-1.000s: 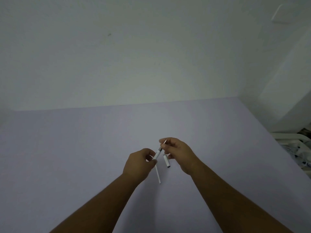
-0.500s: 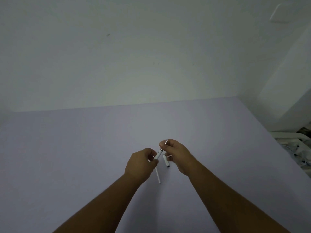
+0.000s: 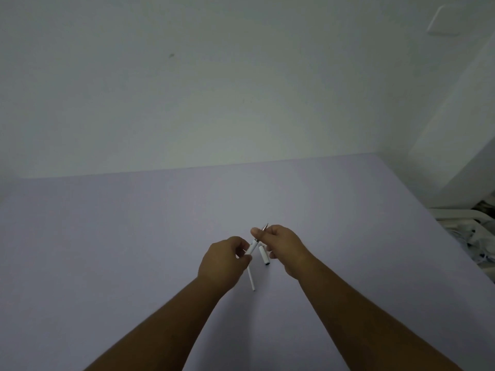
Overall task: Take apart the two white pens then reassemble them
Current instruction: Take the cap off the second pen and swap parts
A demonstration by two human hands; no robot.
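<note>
My left hand (image 3: 225,257) pinches the white barrel (image 3: 252,247) of a pen, held above the lilac table (image 3: 134,236). My right hand (image 3: 281,243) grips the same pen's front end, and the metal tip (image 3: 265,226) pokes out above its fingers. Under the right hand hangs a short white cap piece (image 3: 263,256) with a dark end; I cannot tell whether the fingers hold it. A thin white refill tube (image 3: 251,279) slants down below the left hand toward the table. How it is held is hidden.
A pale wall rises behind the table's far edge. Beyond the table's right edge lies white clutter with cables (image 3: 471,236).
Both hands have stayed in about the same place. The right hand has shifted slightly on the pen's front end, and the metal tip shows a little more.
</note>
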